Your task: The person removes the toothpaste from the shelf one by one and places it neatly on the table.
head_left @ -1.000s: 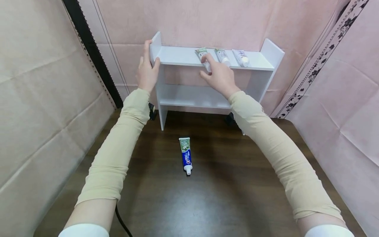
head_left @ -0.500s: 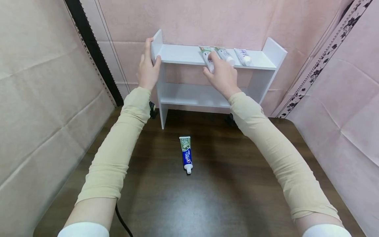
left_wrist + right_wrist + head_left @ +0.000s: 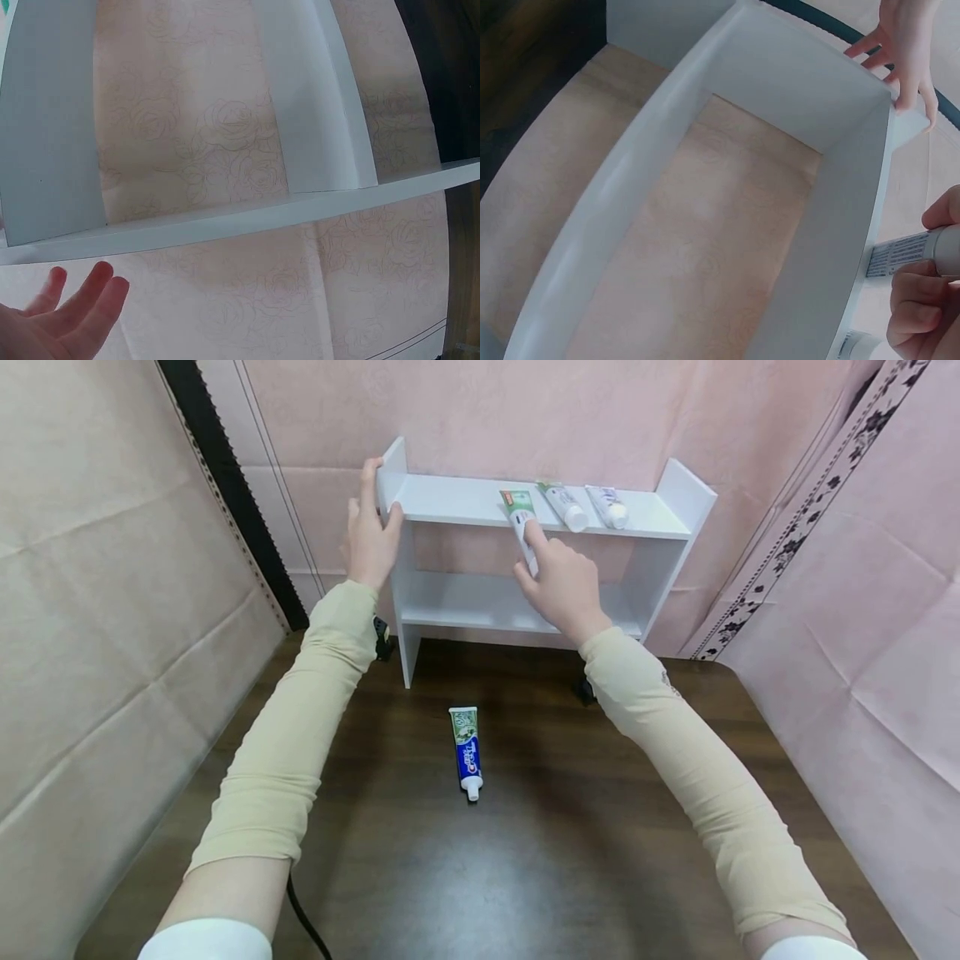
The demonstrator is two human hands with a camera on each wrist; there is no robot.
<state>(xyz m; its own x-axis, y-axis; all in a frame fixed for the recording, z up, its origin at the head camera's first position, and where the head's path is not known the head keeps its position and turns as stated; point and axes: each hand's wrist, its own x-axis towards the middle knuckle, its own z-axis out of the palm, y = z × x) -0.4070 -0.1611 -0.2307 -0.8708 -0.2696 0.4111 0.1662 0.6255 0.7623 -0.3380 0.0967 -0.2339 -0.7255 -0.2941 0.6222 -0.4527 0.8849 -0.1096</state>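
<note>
My right hand (image 3: 564,585) pinches a white toothpaste tube (image 3: 517,514) with a green and red end. The tube slopes over the front edge of the upper board of a white two-tier shelf (image 3: 450,502). In the right wrist view, thumb and fingers close on its white cap end (image 3: 946,251). My left hand (image 3: 371,539) holds the shelf's left side panel (image 3: 393,477) near the top, thumb at the front edge. Several of its fingers (image 3: 94,300) spread outside the panel in the left wrist view.
Two more white tubes, a left one (image 3: 564,510) and a right one (image 3: 607,506), lie on the upper board. A blue and green toothpaste tube (image 3: 467,752) lies on the dark wooden table (image 3: 480,877). Pale cloth walls (image 3: 112,610) enclose the space; a black cable (image 3: 303,914) runs by the left arm.
My right hand has taken hold of the leftmost tube and drawn it forward and down past the board's front edge. The left hand stays on the side panel.
</note>
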